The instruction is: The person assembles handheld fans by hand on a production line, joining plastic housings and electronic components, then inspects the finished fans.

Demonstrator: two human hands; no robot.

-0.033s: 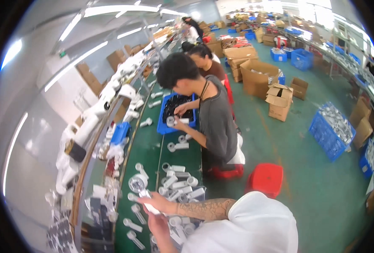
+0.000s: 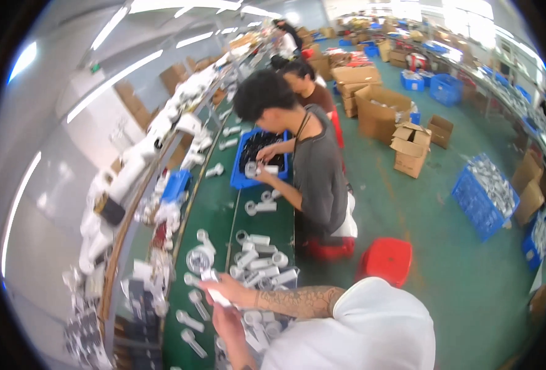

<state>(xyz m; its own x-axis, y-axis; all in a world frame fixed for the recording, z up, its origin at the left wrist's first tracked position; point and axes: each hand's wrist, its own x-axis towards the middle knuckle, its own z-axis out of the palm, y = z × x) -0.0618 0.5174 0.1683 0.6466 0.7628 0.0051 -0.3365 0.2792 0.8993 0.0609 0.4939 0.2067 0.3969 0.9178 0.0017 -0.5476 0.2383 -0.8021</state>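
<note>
A white handheld fan (image 2: pixel 199 261) with a round, see-through head is held above the green bench, its head toward the far side. My right hand (image 2: pixel 231 290), on the tattooed forearm, is closed around the handle just below the head. My left hand (image 2: pixel 228 324) grips the lower end of the same handle from the near side; some of its fingers are hidden. Beneath and beside my hands lies a pile of similar white fan bodies (image 2: pixel 260 264). Several more fan bodies (image 2: pixel 190 320) lie spaced out along the bench to the left.
A co-worker in a grey shirt (image 2: pixel 323 166) handles a white fan body over a blue bin (image 2: pixel 243 176) of black parts. A red stool (image 2: pixel 387 262) stands on the floor at right. Beyond are cardboard boxes (image 2: pixel 411 157) and a blue crate (image 2: pixel 479 203) of grey-white parts.
The view has shifted slightly. The fan's head shows a little more face-on and slightly higher in the picture; both my hands stay on the handle.
</note>
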